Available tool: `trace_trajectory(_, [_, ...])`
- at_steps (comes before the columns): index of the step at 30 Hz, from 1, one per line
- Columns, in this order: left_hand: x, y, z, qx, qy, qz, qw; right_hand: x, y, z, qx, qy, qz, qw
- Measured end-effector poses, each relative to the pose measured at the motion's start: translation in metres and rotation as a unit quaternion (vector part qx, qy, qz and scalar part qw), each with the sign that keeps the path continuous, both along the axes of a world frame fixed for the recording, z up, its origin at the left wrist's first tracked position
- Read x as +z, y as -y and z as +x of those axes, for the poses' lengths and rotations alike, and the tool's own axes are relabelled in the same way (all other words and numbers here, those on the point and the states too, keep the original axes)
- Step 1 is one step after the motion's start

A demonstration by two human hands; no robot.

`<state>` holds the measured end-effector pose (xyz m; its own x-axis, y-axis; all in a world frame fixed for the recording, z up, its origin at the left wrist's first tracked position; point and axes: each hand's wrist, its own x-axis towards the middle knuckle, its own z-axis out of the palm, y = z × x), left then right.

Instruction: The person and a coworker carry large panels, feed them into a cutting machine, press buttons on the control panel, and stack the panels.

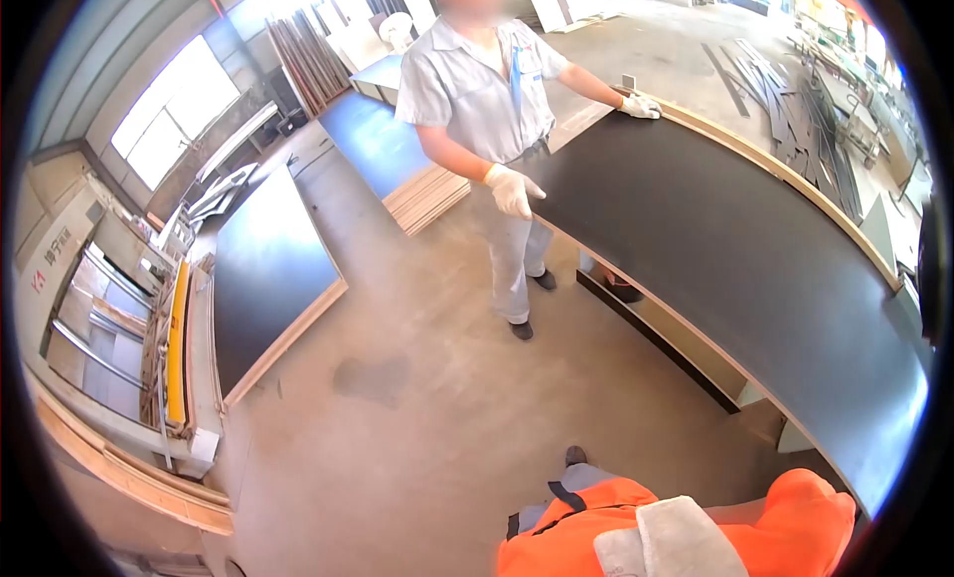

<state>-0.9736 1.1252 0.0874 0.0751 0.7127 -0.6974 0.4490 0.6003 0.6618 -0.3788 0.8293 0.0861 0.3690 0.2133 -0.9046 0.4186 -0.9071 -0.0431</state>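
Spanning one end of a dark panel [715,239], a co-worker [472,95] prob. steadied it by its corners: the co-worker's right hand [513,191], gloved, fingers part-curled, lay against the near corner; the co-worker's left hand [641,106] rested on the far one, next to a timber rail [715,131] that seemingly worked as an edge stop.

At bottom, the wearer's right hand [688,539], gloved below an orange sleeve [800,522], crossed the torso. Its fingers ran out of view; I couldn't tell their spread or grip. A paler patch beside it [618,557] may've been the left hand; its fingers, ditto. The panel lay ahead & right of them, apart from the visible glove.

Left of the co-worker's fingers, a panel stack [432,201] lay flat, presumably b/c flat boards don't bow. Farther left, a machine [60,269] bore a red logo w/ Chinese characters, too warped to read; shirt lettering [537,77], illegible.
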Motion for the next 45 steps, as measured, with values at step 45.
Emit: trace_trajectory(45, [0.045, -0.158, -0.008, -0.617, 0.04, 0.115, 0.778, 0.008, -0.242, -0.439, -0.131, -0.298, 0.314, 0.892])
